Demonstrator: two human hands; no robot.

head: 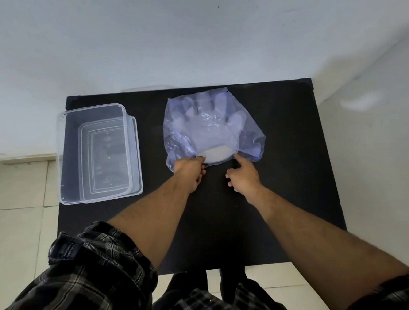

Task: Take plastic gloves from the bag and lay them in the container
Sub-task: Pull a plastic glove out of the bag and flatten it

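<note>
Nearest the camera, along the bottom of the frame, checked rolled-up sleeves (86,281) are seen, with both bare forearms stretched up to the black table (285,173). At centre, the left hand (189,171) is closed in a pinch on the near rim of the bag (251,141), a bluish translucent sack lying flat. The right hand (243,176) is loosely open, its forefinger laid on the rim's other side; nothing is gripped by it. The plastic gloves (208,127) are seen through the film, still inside, their cuffs showing at the mouth. They are judged very light, limp, slippery and clingy, best pinched at the cuffs. At centre left the clear container (61,151) stands open, well apart from the bag. Nothing is seen between them.
</note>
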